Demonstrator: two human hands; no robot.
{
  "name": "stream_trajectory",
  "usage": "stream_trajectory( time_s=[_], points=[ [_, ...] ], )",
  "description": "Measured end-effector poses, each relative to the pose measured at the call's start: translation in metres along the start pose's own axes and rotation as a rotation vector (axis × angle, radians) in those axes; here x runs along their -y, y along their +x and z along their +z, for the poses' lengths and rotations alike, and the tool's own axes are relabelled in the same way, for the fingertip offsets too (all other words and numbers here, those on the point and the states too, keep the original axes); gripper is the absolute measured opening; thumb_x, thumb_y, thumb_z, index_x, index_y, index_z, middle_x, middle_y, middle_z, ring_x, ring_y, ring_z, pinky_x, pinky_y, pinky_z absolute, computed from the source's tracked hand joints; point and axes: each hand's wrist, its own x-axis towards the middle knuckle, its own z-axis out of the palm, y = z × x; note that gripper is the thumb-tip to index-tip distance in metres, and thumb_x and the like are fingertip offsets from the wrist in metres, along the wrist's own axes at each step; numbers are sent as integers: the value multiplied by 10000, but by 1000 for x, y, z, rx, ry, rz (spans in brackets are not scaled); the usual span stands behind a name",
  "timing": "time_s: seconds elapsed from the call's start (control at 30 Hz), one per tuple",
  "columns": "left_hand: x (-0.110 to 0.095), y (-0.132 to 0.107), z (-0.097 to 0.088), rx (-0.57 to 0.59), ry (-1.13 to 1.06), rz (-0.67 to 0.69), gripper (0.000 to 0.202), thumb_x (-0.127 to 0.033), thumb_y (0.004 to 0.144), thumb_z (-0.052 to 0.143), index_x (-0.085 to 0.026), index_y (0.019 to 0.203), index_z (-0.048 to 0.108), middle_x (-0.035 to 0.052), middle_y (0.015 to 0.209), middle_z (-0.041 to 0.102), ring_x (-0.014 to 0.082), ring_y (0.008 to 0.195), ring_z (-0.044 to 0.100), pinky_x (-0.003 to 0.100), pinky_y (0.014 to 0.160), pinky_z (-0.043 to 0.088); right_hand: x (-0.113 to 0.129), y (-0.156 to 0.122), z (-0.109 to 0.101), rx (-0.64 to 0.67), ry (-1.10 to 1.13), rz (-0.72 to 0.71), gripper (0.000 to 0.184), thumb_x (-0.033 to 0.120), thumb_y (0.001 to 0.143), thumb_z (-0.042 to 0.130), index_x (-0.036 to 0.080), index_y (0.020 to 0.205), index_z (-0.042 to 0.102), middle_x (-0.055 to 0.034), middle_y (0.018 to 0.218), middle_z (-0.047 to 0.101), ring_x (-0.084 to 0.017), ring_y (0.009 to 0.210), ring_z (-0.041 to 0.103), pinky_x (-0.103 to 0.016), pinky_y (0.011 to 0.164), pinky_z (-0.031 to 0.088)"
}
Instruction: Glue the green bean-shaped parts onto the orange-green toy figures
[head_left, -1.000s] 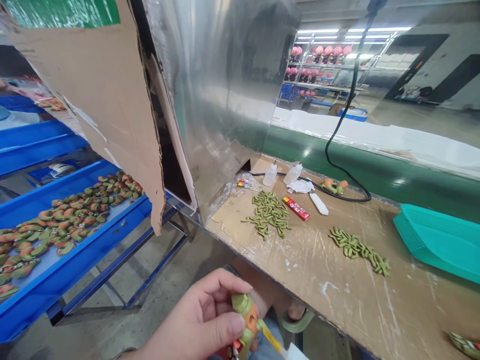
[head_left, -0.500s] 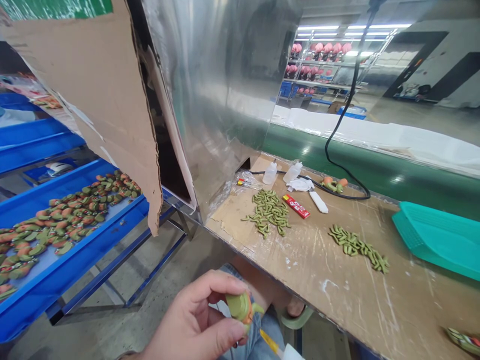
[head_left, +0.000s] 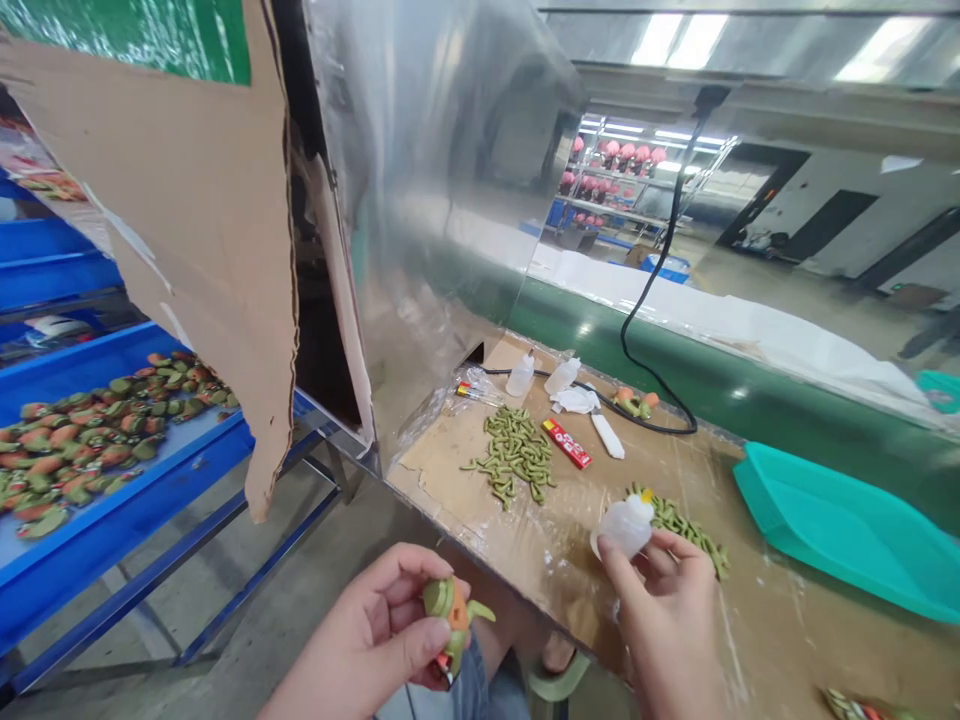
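Curling the left hand (head_left: 367,640) narrowly around a green-and-orange moulded figure (head_left: 450,612), keeping it in front of the body, just past the bench edge, and pinching a translucent plastic squeeze bottle (head_left: 624,527) in the right hand (head_left: 667,620), low over the cardboard-topped bench (head_left: 780,640), just beside a strip of small green moulded pieces (head_left: 679,527). Apparently readying bottle and figure together, with the next move seemingly calling for bringing the bottle's yellow tip (head_left: 643,497) to the figure.

A green-and-orange moulded figure (head_left: 448,606) rests in the left hand (head_left: 367,640). At its 3 o'clock, a translucent white plastic squeeze bottle (head_left: 624,527), yellow-tipped, tilts in the right hand (head_left: 667,625).
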Motion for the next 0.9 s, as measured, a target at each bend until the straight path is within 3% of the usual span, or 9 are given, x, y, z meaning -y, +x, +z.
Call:
stream_trajectory(
  time_s=[0.07,0.13,0.23,0.33,0.4,0.53,0.63,0.77,0.9],
  points=[
    [-1,3,-4,-14,3,0,293,-307,639,812,-204,851,637,14,825,723,114,620,625,209,489,515,-10,16,5,-24,-22,-24,609,530,595,715,215,1013,405,-84,993,622,-250,917,639,-390,761,517],
    [-1,5,-9,-33,4,6,289,-303,646,807,-205,855,634,19,834,723,117,618,615,222,490,521,-15,15,4,-99,-73,-45,613,519,609,718,196,1043,429,-112,1049,597,-259,939,614,-416,791,496],
    [-1,9,-13,-40,-8,27,266,-288,666,793,-209,865,636,5,778,705,115,608,597,227,490,517,-9,-7,5,-185,-273,-280,436,443,733,660,171,1034,501,-127,1037,570,-237,880,575,-380,749,472],
    [0,12,-11,-15,-27,34,265,-284,669,790,-205,870,636,8,768,708,119,608,596,228,490,514,2,-26,27,57,-466,-623,169,357,869,506,208,917,571,-54,864,610,-180,768,571,-297,695,462],
    [0,13,-8,-1,-27,33,274,-289,664,793,-201,873,638,21,797,720,122,614,603,227,491,513,10,-29,51,234,-520,-703,153,302,891,458,229,852,585,-23,809,621,-168,762,578,-272,696,461],
    [-3,9,-8,-1,-30,47,275,-290,658,797,-197,865,643,21,799,721,132,615,617,234,487,521,26,-22,88,385,-690,-712,209,112,837,395,201,759,567,-70,761,604,-228,705,563,-318,613,414],
    [-5,5,-13,6,-48,61,251,-274,688,776,-192,875,630,13,777,708,130,603,616,238,481,524,34,-17,95,447,-744,-679,275,19,770,355,177,785,580,-115,766,605,-257,687,564,-328,578,374],
    [-6,3,-16,25,-67,42,245,-260,720,753,-189,899,602,4,762,692,123,599,605,261,500,534,40,-16,79,516,-645,-573,242,38,760,387,164,744,593,-120,758,615,-255,677,590,-353,603,408],
    [-9,2,-10,79,-119,-3,247,-277,754,726,-200,932,574,14,839,693,111,618,607,275,543,536,41,-42,50,640,-335,-426,170,300,859,495,201,741,568,-28,706,630,-161,630,624,-261,571,487]
  ],
)
